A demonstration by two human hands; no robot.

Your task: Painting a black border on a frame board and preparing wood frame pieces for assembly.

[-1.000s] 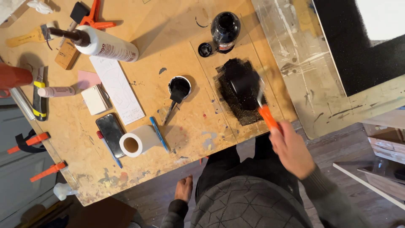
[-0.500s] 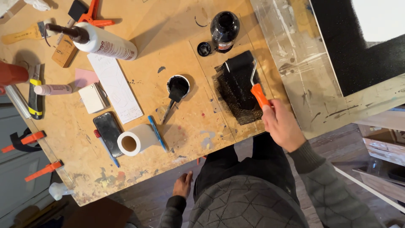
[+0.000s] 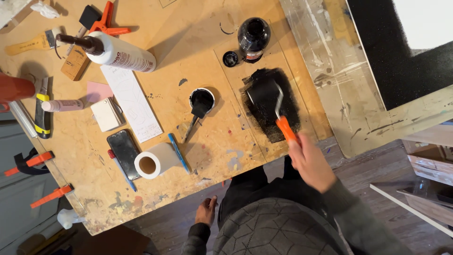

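Roller [image 3: 264, 94], black with paint, orange handle: I am holding it in my right hand [image 3: 311, 163], fingers closed around the handle, and I am working it over the black patch [image 3: 273, 106] on the right part of the bench [image 3: 198, 42].

Change noted: a second ago the roller was lying lower on the patch, nearer the bench edge, with my hand close behind it; half a second ago it was sitting higher and turned. Now it is resting at the patch's far end, handle slanting back toward me. I judge it is being run to and fro, loading the sleeve evenly with paint.

Left hand [image 3: 206, 211]: hanging below the bench edge by my lap, fingers loosely curled, gripping nothing; it is staying where it was.

Also on the bench, unmoved:
- dark paint bottle [image 3: 254, 35], standing just beyond the patch, its cap [image 3: 230, 58] off beside it;
- small cup [image 3: 202, 99] of black paint with a foam brush [image 3: 196, 118] leaning in it;
- white glue bottle [image 3: 120, 53], lying on its side;
- tape roll [image 3: 152, 163], near the phone [image 3: 123, 147].
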